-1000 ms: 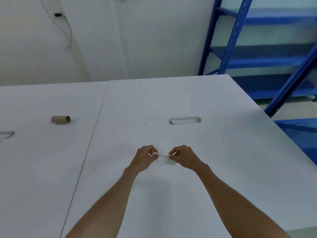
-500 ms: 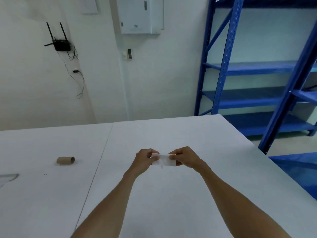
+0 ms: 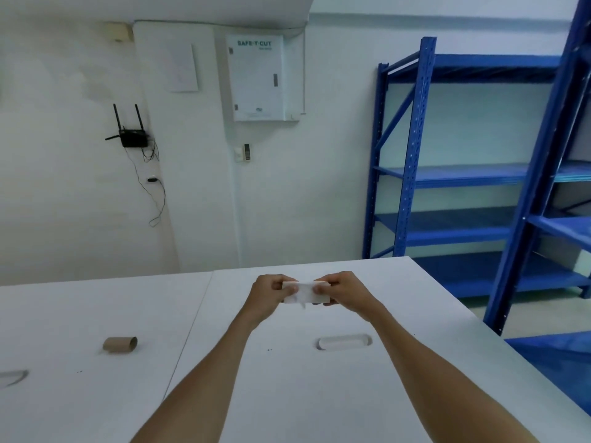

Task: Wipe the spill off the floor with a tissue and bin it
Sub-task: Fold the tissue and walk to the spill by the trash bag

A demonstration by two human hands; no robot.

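A small folded white tissue (image 3: 302,293) is stretched between both hands, held above the white table (image 3: 319,394). My left hand (image 3: 267,295) pinches its left end and my right hand (image 3: 343,290) pinches its right end. Both arms reach forward over the table. No spill and no bin are in view.
An empty cardboard tube (image 3: 120,344) lies on the table at the left. An oval cable slot (image 3: 343,342) sits in the table under my right forearm. Blue metal shelving (image 3: 415,174) stands at the right, with the table's right edge beside it. A white wall is behind.
The view has tilted upward, showing more wall and shelving. Both hands have lifted with the tissue and still hold it between them.
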